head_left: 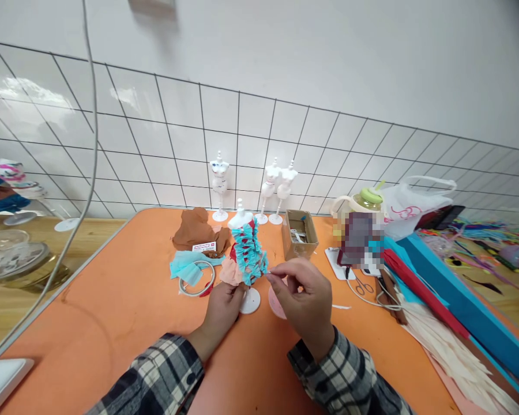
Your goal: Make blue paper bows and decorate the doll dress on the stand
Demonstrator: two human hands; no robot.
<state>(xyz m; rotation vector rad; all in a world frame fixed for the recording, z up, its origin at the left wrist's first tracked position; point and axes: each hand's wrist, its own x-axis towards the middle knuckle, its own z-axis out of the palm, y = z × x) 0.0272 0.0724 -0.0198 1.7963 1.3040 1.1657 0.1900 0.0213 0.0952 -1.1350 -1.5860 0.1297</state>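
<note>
A small white dress form (241, 218) stands on a round white base in front of me. Ruffled turquoise crepe paper (251, 253) wraps it, with red showing between the ruffles and a peach piece (230, 272) at the lower left. My left hand (224, 308) is closed around the form's lower part, below the peach piece; its fingertips are partly hidden. Beside the lower right of the ruffles, my right hand (305, 297) pinches thumb and forefinger together. Whatever lies in that pinch is too small to name. A pink disc (277, 302) shows partly behind the right hand.
Brown crepe paper (194, 230), turquoise paper (185, 267) and a ring-shaped roll (196, 279) lie left. Behind stand several bare dress forms (219, 178) and a cardboard box (300, 242). Scissors (364, 286), cables and long paper strips (441, 328) lie right.
</note>
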